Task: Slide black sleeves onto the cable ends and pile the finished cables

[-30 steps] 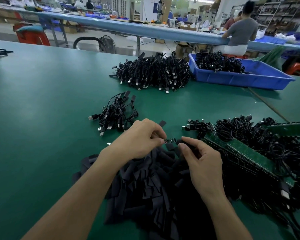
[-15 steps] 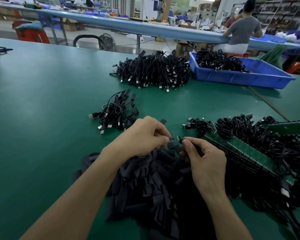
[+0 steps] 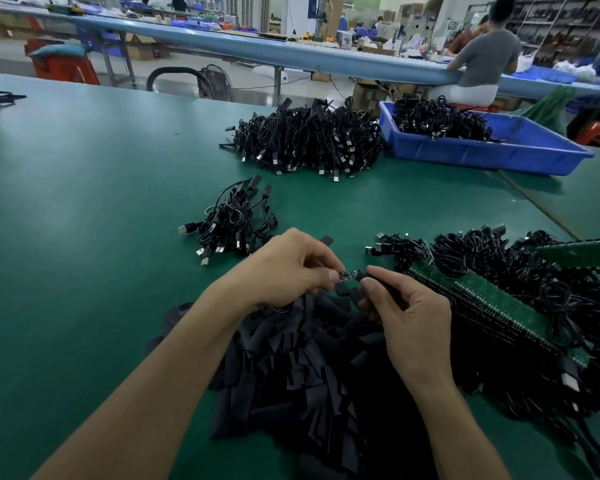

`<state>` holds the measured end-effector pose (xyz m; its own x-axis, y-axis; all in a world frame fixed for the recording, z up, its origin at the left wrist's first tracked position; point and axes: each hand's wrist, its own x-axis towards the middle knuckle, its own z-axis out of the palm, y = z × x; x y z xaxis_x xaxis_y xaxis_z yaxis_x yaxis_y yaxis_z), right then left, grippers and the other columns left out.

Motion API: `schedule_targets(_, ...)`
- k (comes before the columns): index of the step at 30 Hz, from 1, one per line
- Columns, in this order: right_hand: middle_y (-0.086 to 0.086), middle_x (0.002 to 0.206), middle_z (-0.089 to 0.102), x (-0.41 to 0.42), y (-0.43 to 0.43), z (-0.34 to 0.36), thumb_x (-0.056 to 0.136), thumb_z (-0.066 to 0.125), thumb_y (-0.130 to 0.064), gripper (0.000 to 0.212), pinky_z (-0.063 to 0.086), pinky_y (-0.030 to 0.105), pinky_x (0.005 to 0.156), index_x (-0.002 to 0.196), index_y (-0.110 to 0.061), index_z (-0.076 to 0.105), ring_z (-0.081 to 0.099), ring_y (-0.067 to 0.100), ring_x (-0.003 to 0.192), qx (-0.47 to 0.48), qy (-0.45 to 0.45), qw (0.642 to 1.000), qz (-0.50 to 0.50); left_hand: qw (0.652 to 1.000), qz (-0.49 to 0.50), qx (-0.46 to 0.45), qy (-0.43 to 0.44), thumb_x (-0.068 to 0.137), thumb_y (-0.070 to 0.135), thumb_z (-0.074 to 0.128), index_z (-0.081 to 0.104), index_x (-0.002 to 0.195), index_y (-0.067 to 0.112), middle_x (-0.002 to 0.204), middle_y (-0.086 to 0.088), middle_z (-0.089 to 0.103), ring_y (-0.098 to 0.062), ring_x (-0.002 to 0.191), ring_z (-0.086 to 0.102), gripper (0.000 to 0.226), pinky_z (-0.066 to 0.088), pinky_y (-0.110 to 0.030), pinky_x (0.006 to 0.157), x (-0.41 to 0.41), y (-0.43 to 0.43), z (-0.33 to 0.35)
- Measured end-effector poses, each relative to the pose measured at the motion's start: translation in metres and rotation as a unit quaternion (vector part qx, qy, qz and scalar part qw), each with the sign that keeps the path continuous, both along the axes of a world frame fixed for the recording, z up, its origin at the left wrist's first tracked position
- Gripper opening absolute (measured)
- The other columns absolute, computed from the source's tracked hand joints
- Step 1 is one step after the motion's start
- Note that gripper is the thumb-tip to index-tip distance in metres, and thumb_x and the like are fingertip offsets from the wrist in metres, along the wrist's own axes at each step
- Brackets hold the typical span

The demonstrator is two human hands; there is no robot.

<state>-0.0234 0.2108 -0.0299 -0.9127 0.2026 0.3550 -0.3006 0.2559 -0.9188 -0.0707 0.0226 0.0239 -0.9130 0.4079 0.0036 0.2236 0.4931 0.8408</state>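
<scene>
Left hand [image 3: 291, 268] grip pinches the cable end [image 3: 346, 275], right hand [image 3: 409, 306] grip pinches a black sleeve [image 3: 363, 274]; gap just closed, so sliding-on is likely starting.

No legible text, label, brand or number found. Small circuit board [image 3: 349, 274] pinched in left grip [image 3: 291, 268]: markings too small to read. Black sleeve [image 3: 361, 274] in right grip [image 3: 409, 317]: no print discernible. Green boards [image 3: 492, 301] right of grips: unreadable.

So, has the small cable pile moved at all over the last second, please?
No. The small pile lies where it was, just as far from the big pile behind it.
</scene>
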Motion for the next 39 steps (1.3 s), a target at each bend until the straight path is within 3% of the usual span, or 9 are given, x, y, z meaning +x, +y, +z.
schedule_targets(4,-0.005,0.073,0.075,-0.001,0.004,0.002,0.087,0.075,-0.024,0.018,0.057,0.022,0.066,0.096,-0.039,0.074,0.071,0.009,0.066,0.002,-0.018,0.999,0.028,1.000,-0.008,-0.002,-0.005,0.094,0.016,0.069,0.077,0.093,0.028,0.080,0.005,0.076,-0.016,0.079,0.073,0.014,0.060,-0.044,0.086,0.001,-0.003,0.002)
schedule_targets(6,-0.005,0.069,0.074,-0.001,0.005,0.004,0.087,0.075,-0.021,0.020,0.054,0.018,0.063,0.096,-0.039,0.074,0.068,0.007,0.062,0.011,-0.022,0.998,0.050,1.000,-0.012,-0.005,-0.007,0.093,0.018,0.070,0.078,0.091,0.028,0.080,0.003,0.076,-0.027,0.075,0.068,0.014,0.057,-0.045,0.079,0.000,-0.005,0.003)
schedule_targets(8,-0.006,0.068,0.073,0.000,0.006,0.006,0.087,0.076,-0.016,0.024,0.051,0.015,0.061,0.094,-0.039,0.074,0.066,0.005,0.060,0.021,-0.023,0.997,0.074,1.000,-0.017,-0.008,-0.006,0.092,0.018,0.071,0.078,0.090,0.027,0.079,-0.001,0.075,-0.024,0.069,0.061,0.012,0.053,-0.041,0.072,0.000,-0.007,0.004)
schedule_targets(10,-0.007,0.069,0.073,0.000,0.004,0.007,0.086,0.076,-0.012,0.030,0.050,0.014,0.061,0.090,-0.042,0.075,0.065,0.005,0.059,0.027,-0.025,0.994,0.098,1.000,-0.019,0.002,-0.010,0.090,0.017,0.074,0.076,0.092,0.026,0.080,0.000,0.076,-0.022,0.073,0.066,0.009,0.054,-0.042,0.076,0.000,-0.008,0.004)
schedule_targets(13,-0.006,0.071,0.074,0.002,0.000,0.008,0.085,0.075,-0.013,0.037,0.051,0.017,0.061,0.087,-0.049,0.076,0.065,0.006,0.060,0.028,-0.019,0.992,0.121,0.999,-0.028,0.024,-0.025,0.088,0.016,0.076,0.069,0.097,0.024,0.081,-0.001,0.077,-0.035,0.079,0.069,0.013,0.054,-0.051,0.079,0.003,-0.005,0.003)
schedule_targets(18,-0.007,0.078,0.076,0.004,-0.001,0.007,0.088,0.073,-0.020,0.029,0.056,0.020,0.065,0.091,-0.048,0.075,0.071,0.011,0.066,0.019,0.008,0.997,0.081,0.999,0.018,-0.002,0.030,0.083,0.032,0.081,0.071,0.087,0.026,0.076,0.008,0.075,-0.006,0.073,0.071,0.013,0.056,-0.027,0.073,0.002,-0.001,0.001)
schedule_targets(21,-0.008,0.074,0.075,0.004,0.000,0.006,0.089,0.073,-0.017,0.025,0.057,0.022,0.065,0.092,-0.042,0.075,0.071,0.011,0.065,0.027,0.013,0.998,0.048,0.995,0.052,-0.046,0.077,0.081,0.045,0.079,0.072,0.076,0.029,0.069,0.011,0.072,0.003,0.063,0.064,0.018,0.054,-0.017,0.064,0.002,0.001,0.001)
schedule_targets(25,-0.011,0.074,0.075,0.004,0.000,0.008,0.088,0.073,-0.015,0.023,0.055,0.016,0.062,0.093,-0.037,0.073,0.071,0.008,0.063,0.021,0.018,0.999,0.022,0.995,0.042,-0.065,0.066,0.089,0.043,0.071,0.069,0.065,0.034,0.058,0.017,0.066,0.002,0.047,0.053,0.026,0.042,-0.015,0.048,0.002,0.003,0.002)
schedule_targets(39,-0.017,0.080,0.075,0.005,-0.001,0.006,0.089,0.072,-0.017,0.023,0.052,0.011,0.066,0.098,-0.039,0.072,0.071,0.002,0.069,0.042,0.025,0.998,0.031,0.994,-0.001,-0.073,0.080,0.097,0.035,0.064,0.069,0.074,0.029,0.055,0.010,0.058,-0.004,0.046,0.043,0.024,0.037,-0.020,0.048,0.001,0.003,-0.001)
